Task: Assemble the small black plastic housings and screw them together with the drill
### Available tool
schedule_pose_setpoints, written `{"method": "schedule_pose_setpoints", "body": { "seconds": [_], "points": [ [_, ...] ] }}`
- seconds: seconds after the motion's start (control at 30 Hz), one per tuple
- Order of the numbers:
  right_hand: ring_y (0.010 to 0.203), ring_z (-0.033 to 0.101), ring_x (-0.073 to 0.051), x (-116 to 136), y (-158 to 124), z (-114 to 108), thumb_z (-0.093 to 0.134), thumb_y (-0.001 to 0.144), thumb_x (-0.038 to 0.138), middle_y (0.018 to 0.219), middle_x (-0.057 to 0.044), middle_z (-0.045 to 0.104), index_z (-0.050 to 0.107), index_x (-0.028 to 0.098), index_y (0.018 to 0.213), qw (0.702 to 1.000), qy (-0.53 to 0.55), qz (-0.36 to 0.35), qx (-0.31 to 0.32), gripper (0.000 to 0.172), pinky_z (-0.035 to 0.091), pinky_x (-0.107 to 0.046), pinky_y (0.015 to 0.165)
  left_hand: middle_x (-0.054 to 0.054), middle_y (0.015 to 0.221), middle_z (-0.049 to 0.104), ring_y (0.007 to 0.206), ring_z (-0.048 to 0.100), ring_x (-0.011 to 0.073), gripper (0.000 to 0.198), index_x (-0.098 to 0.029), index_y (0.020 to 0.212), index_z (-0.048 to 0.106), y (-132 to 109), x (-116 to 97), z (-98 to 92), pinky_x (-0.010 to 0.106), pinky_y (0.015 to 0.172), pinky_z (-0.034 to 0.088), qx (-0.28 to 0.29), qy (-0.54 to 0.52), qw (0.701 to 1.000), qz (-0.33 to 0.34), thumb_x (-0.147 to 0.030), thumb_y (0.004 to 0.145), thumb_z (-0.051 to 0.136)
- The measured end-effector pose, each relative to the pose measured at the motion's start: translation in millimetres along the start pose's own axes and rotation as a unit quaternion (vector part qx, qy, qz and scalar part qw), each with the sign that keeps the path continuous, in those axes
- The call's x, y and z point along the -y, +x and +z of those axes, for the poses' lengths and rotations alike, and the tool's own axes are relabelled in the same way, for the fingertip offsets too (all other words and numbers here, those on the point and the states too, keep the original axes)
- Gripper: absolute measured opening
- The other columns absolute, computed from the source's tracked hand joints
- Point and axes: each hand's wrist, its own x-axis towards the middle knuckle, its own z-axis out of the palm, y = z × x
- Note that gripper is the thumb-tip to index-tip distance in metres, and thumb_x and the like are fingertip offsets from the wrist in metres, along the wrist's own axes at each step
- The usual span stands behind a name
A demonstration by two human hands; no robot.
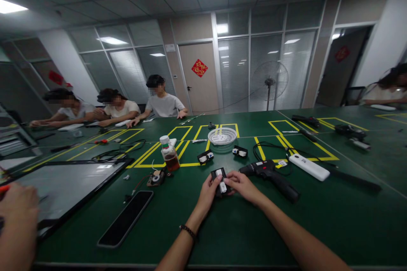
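Just in front of me, both hands are on a small black rectangular housing (220, 172) with two white blocks set in it. My left hand (207, 191) is closed round its left side, thumb on top near the lower white block. The fingers of my right hand (244, 184) pinch its right edge; some fingertips are hidden behind the part. Two similar black-and-white parts lie beyond my hands, one to the left (205, 157) and one to the right (239, 152). A black cordless drill (270, 174) rests on its side, right of my right hand.
A white plastic basket (222, 143) stands farther back. To the left are a bottle of brown liquid (171, 161), a phone (126, 220) and a framed panel (82, 190); another person's hand (19, 207) is at the far left. A white power strip (309, 167) lies right.
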Motion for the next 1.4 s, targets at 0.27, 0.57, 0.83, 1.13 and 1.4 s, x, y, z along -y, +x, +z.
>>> {"method": "schedule_pose_setpoints", "body": {
  "seconds": [0.27,0.57,0.83,1.13,1.4],
  "points": [
    [0.071,0.06,-0.017,13,-4,2,0.064,0.083,0.043,0.09,-0.005,0.066,0.069,0.02,0.098,0.958,-0.198,-0.149,-0.142,0.028,0.05,-0.026,0.058,0.006,0.08,0.067,0.056,0.061,0.0159,0.057,-0.013,0.115,0.057,3,6,-3.1,0.023,0.043,0.046,-0.014,0.014,0.999,-0.031,-0.058,0.08,0.058],
    [0.079,0.062,-0.018,17,-4,2,0.063,0.086,0.032,0.092,-0.005,0.066,0.073,0.025,0.099,0.954,-0.191,-0.213,-0.092,0.018,0.05,-0.026,0.061,0.009,0.083,0.069,0.052,0.064,0.018,0.054,-0.013,0.113,0.057,1,3,-0.2,0.023,0.038,0.044,0.038,0.049,0.997,-0.054,-0.058,0.084,0.052],
    [0.087,0.063,-0.018,20,-5,6,0.058,0.089,0.023,0.09,-0.004,0.069,0.074,0.023,0.094,0.942,-0.208,-0.247,-0.089,0.016,0.049,-0.031,0.08,0.007,0.069,0.067,0.047,0.062,0.0181,0.054,-0.012,0.101,0.06,1,5,-2.5,0.023,0.035,0.041,0.066,0.067,0.994,-0.061,-0.061,0.086,0.044],
    [0.082,0.062,-0.019,16,-4,7,0.062,0.085,0.039,0.087,-0.005,0.069,0.072,0.02,0.084,0.968,-0.154,-0.174,-0.097,0.022,0.047,-0.028,0.069,0.006,0.069,0.066,0.05,0.062,0.0185,0.054,-0.012,0.109,0.059,-1,3,0.6,0.025,0.041,0.045,0.048,0.053,0.997,-0.04,-0.06,0.084,0.05],
    [0.075,0.061,-0.018,-1,9,-2,0.069,0.077,0.045,0.079,-0.003,0.068,0.069,0.017,0.085,0.983,-0.071,-0.113,-0.123,0.03,0.047,-0.03,0.071,0.004,0.074,0.064,0.053,0.057,0.0142,0.058,-0.014,0.116,0.058,8,6,9.5,0.022,0.042,0.042,0.009,0.071,0.997,-0.022,-0.06,0.079,0.057]
  ]
}}
